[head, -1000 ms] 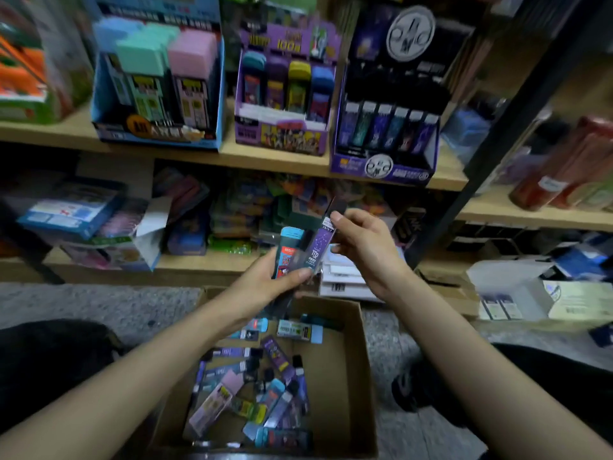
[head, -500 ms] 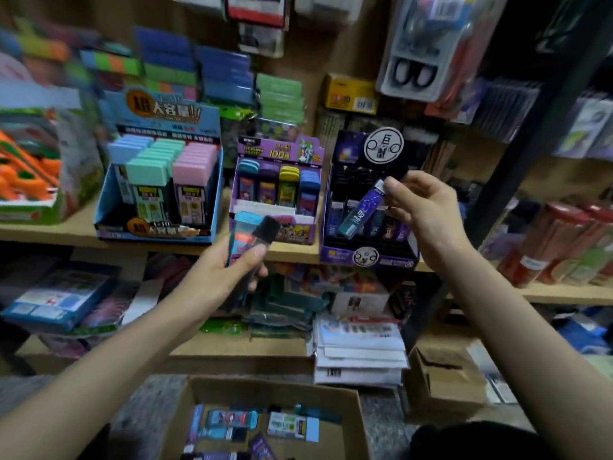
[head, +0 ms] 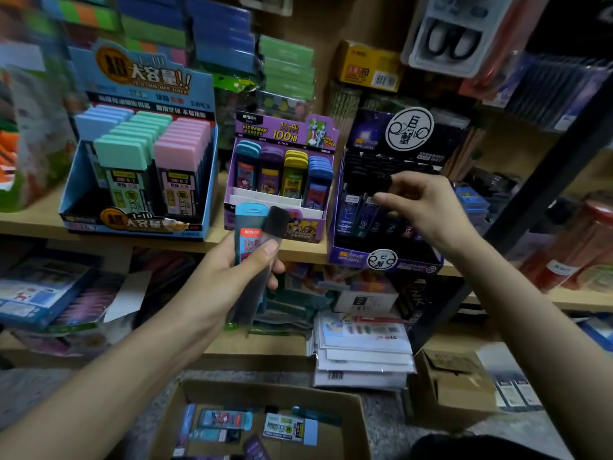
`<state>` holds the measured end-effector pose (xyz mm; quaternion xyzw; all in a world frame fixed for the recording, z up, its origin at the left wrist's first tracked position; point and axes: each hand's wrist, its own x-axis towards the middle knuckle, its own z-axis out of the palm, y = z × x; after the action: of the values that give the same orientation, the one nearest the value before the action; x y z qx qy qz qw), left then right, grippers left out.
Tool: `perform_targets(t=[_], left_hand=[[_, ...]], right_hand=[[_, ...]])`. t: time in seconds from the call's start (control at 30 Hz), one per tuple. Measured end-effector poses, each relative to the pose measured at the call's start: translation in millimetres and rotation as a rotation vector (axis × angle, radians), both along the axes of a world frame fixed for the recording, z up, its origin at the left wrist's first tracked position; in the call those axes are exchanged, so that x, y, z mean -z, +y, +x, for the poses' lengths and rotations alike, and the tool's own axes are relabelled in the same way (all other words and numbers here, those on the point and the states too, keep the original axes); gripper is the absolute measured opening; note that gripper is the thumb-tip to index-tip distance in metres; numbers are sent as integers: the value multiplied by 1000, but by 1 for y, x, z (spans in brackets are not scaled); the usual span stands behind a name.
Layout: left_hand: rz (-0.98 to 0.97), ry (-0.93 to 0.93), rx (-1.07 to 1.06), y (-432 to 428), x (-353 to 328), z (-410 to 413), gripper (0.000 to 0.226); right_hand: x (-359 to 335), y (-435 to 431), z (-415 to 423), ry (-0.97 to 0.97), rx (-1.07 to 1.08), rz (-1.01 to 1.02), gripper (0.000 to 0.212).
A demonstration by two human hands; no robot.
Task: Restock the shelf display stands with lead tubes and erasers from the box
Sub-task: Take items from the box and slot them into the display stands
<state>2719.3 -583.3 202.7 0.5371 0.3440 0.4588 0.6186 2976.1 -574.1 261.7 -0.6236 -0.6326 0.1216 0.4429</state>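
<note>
My left hand (head: 229,277) grips two lead tubes (head: 252,240) upright below the middle stand: one with a light blue cap, one with a black cap. My right hand (head: 428,207) is inside the dark purple display stand (head: 381,257) on the right, thumb and fingers pinched on the black cap of a purple lead tube (head: 365,200) standing among the others there. The purple stand (head: 282,180) in the middle holds blue, purple and yellow-capped tubes. At the left, a blue stand (head: 139,180) holds large teal and pink-capped tubes. The cardboard box (head: 265,423) below holds several loose tubes.
The stands sit on a wooden shelf (head: 298,252). Below it, a lower shelf holds packets and a stack of white envelopes (head: 361,356). A small cardboard carton (head: 454,383) stands on the floor to the right. A black upright post (head: 547,194) rises beside the right stand.
My right hand has carried the purple lead tube from above the box up into the dark purple stand and lowered it there. My left hand rose with its two tubes. The view tilted up.
</note>
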Motion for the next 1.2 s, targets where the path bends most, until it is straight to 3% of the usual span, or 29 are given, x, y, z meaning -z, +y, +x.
perform_targets(t=[0.3,0.5,0.57,0.67,0.73,0.87,0.97,1.03,1.13,1.2], left_hand=[[4,-21,18,-5,0,0,29],[-9,-36,19,-7,4,-5,36],[-17,-48,26,-8,6,-6,36],[-24,-74,49,-11,8,-5,31],[-29,-85,76,-14,9,-3,29],[10,-50,58,-19,10,-3,34],[194,200,-27,-21,10,-8,48],[317,301,-88,-22,10,-10,45],[395,286,-54,-26,10,-11,31],[326,198,11,-30,9,-10,22]], right_hand=[[10,12,-9,-185,238,-29,34],[-2,-3,-22,-483,389,-132,40],[-8,-13,-39,-300,229,-115,38],[-9,-31,-80,221,-135,-241,26],[-2,-40,-100,361,-236,-342,23],[3,-45,-116,462,-260,-400,16],[2,-45,-118,539,-165,-362,17],[3,-43,-119,544,-111,-324,17],[7,-44,-123,583,-117,-301,19],[10,-44,-124,638,-146,-313,21]])
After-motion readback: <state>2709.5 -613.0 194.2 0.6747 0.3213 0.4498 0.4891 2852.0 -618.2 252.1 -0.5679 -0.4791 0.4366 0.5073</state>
